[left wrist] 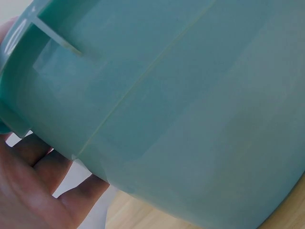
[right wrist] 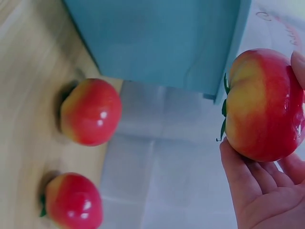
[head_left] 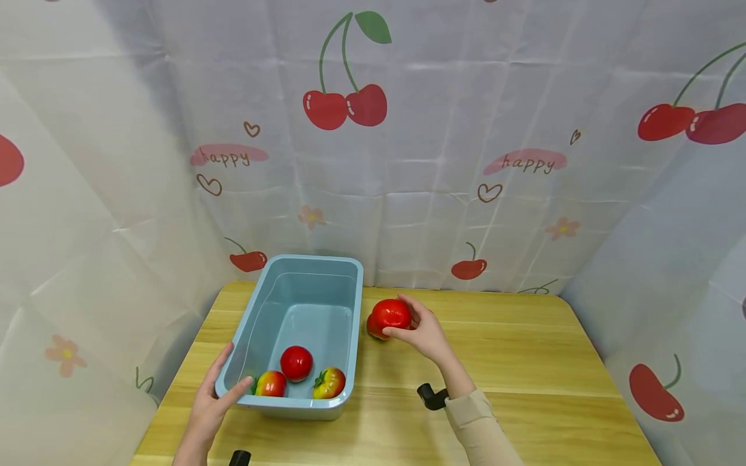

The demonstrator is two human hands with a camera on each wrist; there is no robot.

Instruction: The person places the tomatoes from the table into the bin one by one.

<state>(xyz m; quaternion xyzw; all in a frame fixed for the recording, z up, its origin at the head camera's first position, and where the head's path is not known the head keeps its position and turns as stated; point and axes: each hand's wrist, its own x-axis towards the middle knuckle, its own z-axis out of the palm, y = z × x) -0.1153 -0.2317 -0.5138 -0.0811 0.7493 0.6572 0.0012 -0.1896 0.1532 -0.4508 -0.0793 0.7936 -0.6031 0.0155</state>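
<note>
A blue plastic bin (head_left: 357,323) stands on the left of the wooden table. My left hand (head_left: 212,398) grips its near left corner, thumb over the rim and the other fingers against the outside; the left wrist view shows those fingers (left wrist: 52,174) under the rim. Between thumb and fingers of my right hand (head_left: 428,333) is a red tomato (right wrist: 264,105), yellowish around its green stem, raised above the table right of the bin. Two more tomatoes, one (right wrist: 90,112) nearer the bin and another (right wrist: 74,200), lie on the table below, mostly hidden in the head view.
Inside the bin's near end are a red tomato (head_left: 296,364), a red-yellow tomato (head_left: 271,384) and a yellower tomato (head_left: 329,383). A white curtain (head_left: 419,220) with cherry prints hangs behind the table (head_left: 524,362) and along both sides.
</note>
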